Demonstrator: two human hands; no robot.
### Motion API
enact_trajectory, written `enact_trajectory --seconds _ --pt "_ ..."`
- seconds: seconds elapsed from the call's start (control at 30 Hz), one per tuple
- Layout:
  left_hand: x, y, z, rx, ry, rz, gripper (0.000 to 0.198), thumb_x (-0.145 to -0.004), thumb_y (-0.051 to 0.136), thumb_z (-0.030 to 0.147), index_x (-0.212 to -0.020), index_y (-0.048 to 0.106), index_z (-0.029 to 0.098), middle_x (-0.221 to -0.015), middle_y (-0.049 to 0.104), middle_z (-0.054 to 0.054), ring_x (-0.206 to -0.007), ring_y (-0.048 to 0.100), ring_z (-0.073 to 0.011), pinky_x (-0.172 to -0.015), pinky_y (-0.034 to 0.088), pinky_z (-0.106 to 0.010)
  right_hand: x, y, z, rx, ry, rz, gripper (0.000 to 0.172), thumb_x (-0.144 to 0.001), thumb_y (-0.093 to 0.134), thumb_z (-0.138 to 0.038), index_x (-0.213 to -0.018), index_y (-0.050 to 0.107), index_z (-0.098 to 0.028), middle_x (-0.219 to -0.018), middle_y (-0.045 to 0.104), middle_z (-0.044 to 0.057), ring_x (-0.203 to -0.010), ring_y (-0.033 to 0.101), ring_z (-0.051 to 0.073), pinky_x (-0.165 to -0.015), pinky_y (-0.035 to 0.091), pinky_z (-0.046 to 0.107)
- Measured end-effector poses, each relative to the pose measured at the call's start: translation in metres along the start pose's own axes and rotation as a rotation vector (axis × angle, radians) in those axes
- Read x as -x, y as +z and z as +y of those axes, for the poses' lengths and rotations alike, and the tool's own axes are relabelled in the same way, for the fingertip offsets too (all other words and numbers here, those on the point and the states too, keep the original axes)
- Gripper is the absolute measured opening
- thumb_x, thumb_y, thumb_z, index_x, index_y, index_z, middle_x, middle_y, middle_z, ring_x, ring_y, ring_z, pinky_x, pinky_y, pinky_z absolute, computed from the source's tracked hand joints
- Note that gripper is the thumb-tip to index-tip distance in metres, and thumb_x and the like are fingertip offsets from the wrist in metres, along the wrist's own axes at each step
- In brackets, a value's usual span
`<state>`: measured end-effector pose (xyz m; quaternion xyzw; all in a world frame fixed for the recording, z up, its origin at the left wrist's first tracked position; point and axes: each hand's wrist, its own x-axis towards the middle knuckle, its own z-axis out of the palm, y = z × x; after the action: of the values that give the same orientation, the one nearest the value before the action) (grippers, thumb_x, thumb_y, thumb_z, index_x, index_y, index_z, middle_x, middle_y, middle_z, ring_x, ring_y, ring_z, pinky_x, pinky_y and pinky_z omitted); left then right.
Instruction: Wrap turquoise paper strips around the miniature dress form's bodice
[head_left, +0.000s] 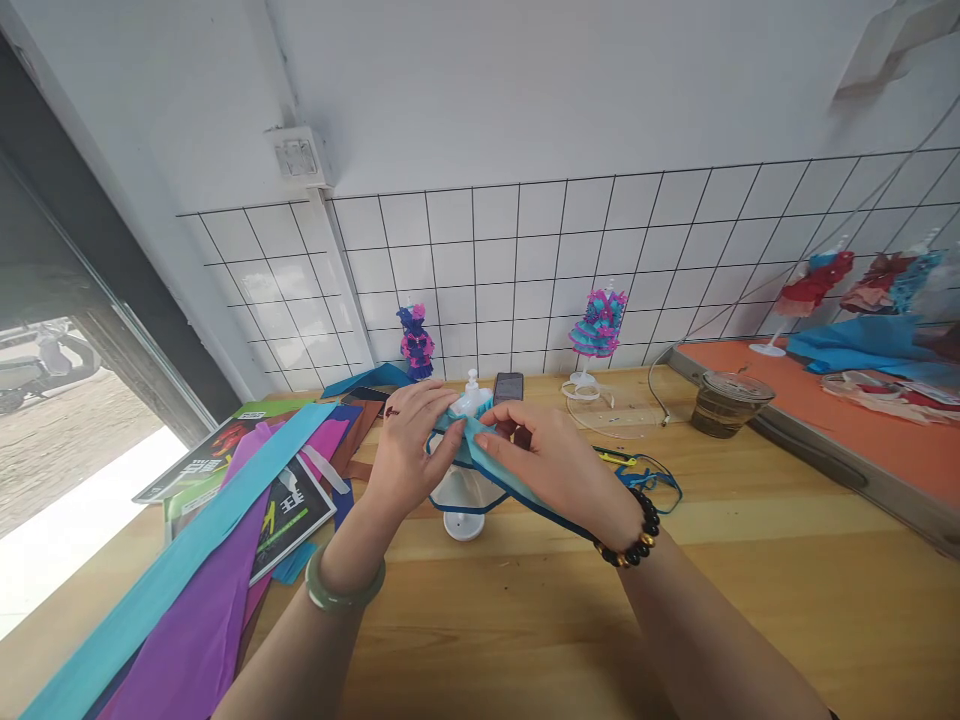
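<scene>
Both my hands meet above the wooden table. My left hand and my right hand each pinch a strip of light blue crepe paper with a dark blue edge. The strip trails under my right wrist toward a tangle of blue ribbon. Under the hands stands a small white figure stand on a round base, mostly hidden. A jade bangle sits on my left wrist and a dark bead bracelet on my right.
Long blue and purple crepe sheets and packets lie at the left. Behind my hands stand a pump bottle, a phone, two paper-dress figures and a glass cup. An orange tray holds more paper at the right.
</scene>
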<state>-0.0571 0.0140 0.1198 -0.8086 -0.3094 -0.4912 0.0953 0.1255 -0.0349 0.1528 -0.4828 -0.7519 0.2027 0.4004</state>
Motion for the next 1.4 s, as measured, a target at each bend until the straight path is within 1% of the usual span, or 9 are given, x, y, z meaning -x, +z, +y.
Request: enact_trajectory --seconds 0.13,0.27,0.4,0.53,0.67,0.8,0.93,1.1,1.4 --pt "0.0001 -0.0016 0.0012 0.05 -0.036 -0.033 0.022 -0.086 0.056 0.021 -0.108 0.059 0.02 -0.107 0.068 -0.007 -0.113 0.057 -0.0241 -0.098 0.042 -0.044 0.0005 -0.0011 0.0019 0.054 -0.066 -0.005 0.019 -0.089 0.053 -0.029 -0.084 0.068 -0.019 -0.076 0.065 0.0 -0.068 0.054 0.013 -0.061 0.04 0.026" --pt "0.0006 -0.0019 0.0011 0.086 -0.037 -0.039 0.023 -0.086 0.056 0.022 -0.109 0.059 0.021 -0.108 0.067 -0.007 -0.114 0.055 -0.0244 -0.098 0.042 -0.044 0.0006 -0.0011 0.0027 0.123 -0.12 0.066 0.018 -0.09 0.052 -0.026 -0.086 0.068 -0.02 -0.085 0.065 0.002 -0.076 0.056 0.015 -0.066 0.04 0.027" --pt "0.0008 -0.0021 0.0013 0.099 -0.039 -0.047 0.022 -0.086 0.055 0.021 -0.108 0.059 0.021 -0.107 0.067 -0.007 -0.114 0.055 -0.0239 -0.098 0.041 -0.044 -0.0005 -0.0009 0.0029 0.181 -0.135 0.078 0.018 -0.09 0.051 -0.023 -0.081 0.065 -0.018 -0.081 0.065 0.002 -0.073 0.055 0.015 -0.063 0.038 0.027" --pt "0.0007 -0.0023 0.0013 0.101 -0.041 -0.044 0.021 -0.087 0.054 0.02 -0.108 0.058 0.021 -0.107 0.067 -0.007 -0.113 0.056 -0.0233 -0.098 0.042 -0.043 -0.0014 -0.0004 0.0029 0.149 -0.121 0.072 0.015 -0.09 0.053 -0.025 -0.082 0.064 -0.018 -0.08 0.067 0.001 -0.072 0.055 0.014 -0.064 0.038 0.027" --pt "0.0009 -0.0016 0.0012 0.091 -0.048 -0.039 0.022 -0.087 0.054 0.022 -0.108 0.058 0.021 -0.107 0.067 -0.007 -0.114 0.056 -0.0239 -0.098 0.042 -0.044 -0.0006 -0.0001 0.0025 0.101 -0.112 0.067 0.014 -0.088 0.055 -0.027 -0.082 0.064 -0.019 -0.079 0.066 0.0 -0.07 0.054 0.013 -0.062 0.038 0.026" --pt "0.0007 -0.0005 0.0013 0.079 -0.053 -0.026 0.021 -0.086 0.056 0.022 -0.106 0.059 0.021 -0.105 0.068 -0.007 -0.111 0.058 -0.0239 -0.096 0.044 -0.043 0.0008 -0.001 0.0006 0.048 -0.158 0.026 0.011 -0.088 0.055 -0.023 -0.082 0.064 -0.019 -0.076 0.062 -0.002 -0.067 0.052 0.011 -0.06 0.037 0.024" --pt "-0.0002 0.0002 0.0013 0.079 -0.044 -0.007 0.02 -0.084 0.057 0.022 -0.104 0.061 0.021 -0.102 0.069 -0.007 -0.109 0.06 -0.0241 -0.095 0.044 -0.043 0.0005 -0.0015 -0.0002 0.024 -0.209 -0.022 0.014 -0.09 0.051 -0.02 -0.085 0.065 -0.019 -0.076 0.061 -0.002 -0.069 0.052 0.011 -0.062 0.038 0.024" --pt "0.0 0.0001 0.0016 0.071 -0.039 0.005 0.02 -0.082 0.059 0.02 -0.102 0.062 0.02 -0.102 0.069 -0.009 -0.109 0.06 -0.025 -0.094 0.045 -0.044 -0.0025 0.0006 0.0036 0.049 -0.193 0.065 0.01 -0.088 0.056 -0.022 -0.089 0.065 -0.019 -0.087 0.067 0.0 -0.078 0.058 0.013 -0.068 0.041 0.025" --pt "0.0008 -0.0009 0.0043 0.07 0.003 0.016 0.022 -0.081 0.06 0.018 -0.103 0.062 0.018 -0.101 0.069 -0.009 -0.106 0.061 -0.0242 -0.095 0.044 -0.045 -0.0032 0.002 0.0066 0.053 -0.18 0.114 0.01 -0.087 0.057 -0.024 -0.086 0.065 -0.021 -0.085 0.069 0.0 -0.078 0.06 0.014 -0.07 0.043 0.027"
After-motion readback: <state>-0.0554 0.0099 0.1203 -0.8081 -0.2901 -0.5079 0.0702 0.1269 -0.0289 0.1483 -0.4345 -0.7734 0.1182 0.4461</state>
